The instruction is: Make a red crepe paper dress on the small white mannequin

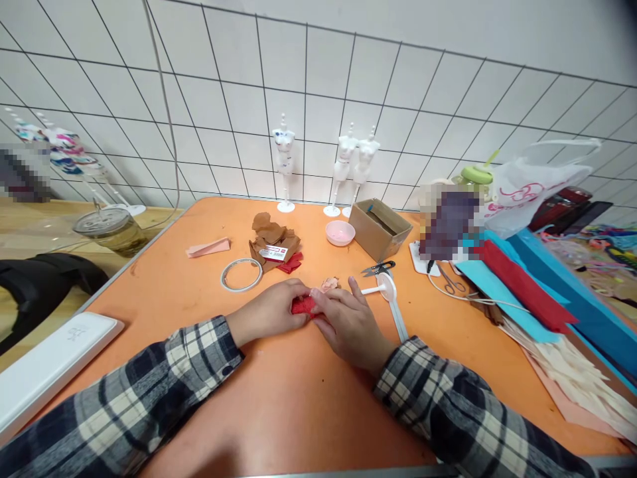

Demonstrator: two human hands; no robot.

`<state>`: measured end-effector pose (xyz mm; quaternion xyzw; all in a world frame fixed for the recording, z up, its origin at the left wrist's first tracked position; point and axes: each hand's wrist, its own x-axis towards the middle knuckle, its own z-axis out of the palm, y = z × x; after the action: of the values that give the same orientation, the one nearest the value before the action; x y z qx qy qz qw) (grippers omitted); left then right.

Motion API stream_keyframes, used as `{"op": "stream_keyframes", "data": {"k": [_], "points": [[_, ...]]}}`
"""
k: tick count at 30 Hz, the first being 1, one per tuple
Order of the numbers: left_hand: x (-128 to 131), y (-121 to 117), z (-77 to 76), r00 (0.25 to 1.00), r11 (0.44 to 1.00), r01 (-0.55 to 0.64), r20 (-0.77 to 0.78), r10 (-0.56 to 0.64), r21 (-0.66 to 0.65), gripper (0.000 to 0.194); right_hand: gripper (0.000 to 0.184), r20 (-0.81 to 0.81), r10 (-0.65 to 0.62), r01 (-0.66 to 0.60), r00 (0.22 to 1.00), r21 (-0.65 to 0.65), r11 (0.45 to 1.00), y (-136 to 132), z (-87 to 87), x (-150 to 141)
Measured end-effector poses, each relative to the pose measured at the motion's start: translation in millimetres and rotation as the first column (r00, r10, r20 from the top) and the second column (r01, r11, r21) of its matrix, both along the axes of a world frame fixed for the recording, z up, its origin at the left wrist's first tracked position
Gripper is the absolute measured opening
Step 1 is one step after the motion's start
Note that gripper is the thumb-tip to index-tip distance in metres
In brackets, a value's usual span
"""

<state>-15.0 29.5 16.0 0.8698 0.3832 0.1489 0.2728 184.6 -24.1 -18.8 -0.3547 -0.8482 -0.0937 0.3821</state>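
Note:
Both hands meet over the middle of the orange table, on a piece of red crepe paper [302, 305]. My left hand [273, 311] pinches its left side. The fingers of my right hand [348, 322] press on its right side, with the thumb raised. A white rod with a round base [386, 287] sticks out to the right from behind my right hand; it resembles the stands of the small mannequins. Crumpled peach paper [329, 284] shows just above my right fingers. What the red paper lies against is hidden by the hands.
Thread snips [379, 268], a tape roll [241, 275], brown paper scraps [273, 239], a pink bowl [340, 233] and a cardboard box [381, 229] lie beyond the hands. Small mannequins [284, 162] stand at the back. Coloured paper [527, 285] covers the right; a white power bank [60, 365] lies left.

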Motion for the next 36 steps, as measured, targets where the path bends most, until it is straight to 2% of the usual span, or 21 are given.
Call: {"op": "stream_keyframes", "data": {"k": [6, 9, 12, 19, 28, 30, 33, 34, 36], "points": [[-1.0, -1.1, -5.1, 0.999, 0.998, 0.029, 0.023, -0.031, 0.049, 0.028, 0.055, 0.002, 0.165, -0.165, 0.986, -0.061, 0.984, -4.2, 9.8, 8.7], [-0.9, -2.1, -3.9, 0.999, 0.999, 0.034, 0.020, -0.034, 0.038, 0.026, 0.045, 0.010, 0.096, -0.095, 0.995, -0.061, 0.994, -7.5, 16.3, 17.4], [-0.8, -2.7, -1.3, 0.999, 0.999, 0.036, 0.007, -0.036, 0.023, 0.025, 0.037, 0.107, 0.033, -0.034, 0.994, 0.007, 0.999, -6.0, 16.9, 22.8], [-2.5, -1.3, -0.9, 0.999, 0.999, 0.035, -0.011, -0.035, 0.016, 0.021, 0.040, 0.253, -0.009, -0.023, 0.967, 0.123, 0.992, -1.5, 14.5, 23.3], [-6.7, 4.2, 2.1, 0.997, 0.997, 0.075, -0.029, -0.076, -0.025, 0.016, 0.029, 0.367, -0.052, -0.043, 0.929, 0.246, 0.968, 0.0, 19.2, 20.4], [-6.7, 3.3, 3.5, 0.998, 0.997, 0.059, -0.018, -0.060, -0.041, 0.021, 0.028, 0.380, -0.060, -0.041, 0.923, 0.252, 0.967, 0.8, 17.6, 19.8], [-6.0, -1.9, 3.0, 0.998, 0.994, -0.037, 0.053, 0.042, -0.099, 0.046, 0.028, 0.370, -0.087, -0.011, 0.925, 0.253, 0.967, 2.4, 15.1, 19.7], [-5.8, -4.2, 1.9, 0.995, 0.993, -0.065, 0.075, 0.073, -0.099, 0.049, 0.029, 0.358, -0.092, -0.001, 0.929, 0.251, 0.968, 2.9, 14.8, 19.9], [-5.6, -8.7, -1.3, 0.991, 0.996, -0.085, 0.102, 0.087, -0.023, 0.042, 0.029, 0.333, -0.091, 0.010, 0.939, 0.237, 0.971, 3.2, 15.6, 20.6]]}}
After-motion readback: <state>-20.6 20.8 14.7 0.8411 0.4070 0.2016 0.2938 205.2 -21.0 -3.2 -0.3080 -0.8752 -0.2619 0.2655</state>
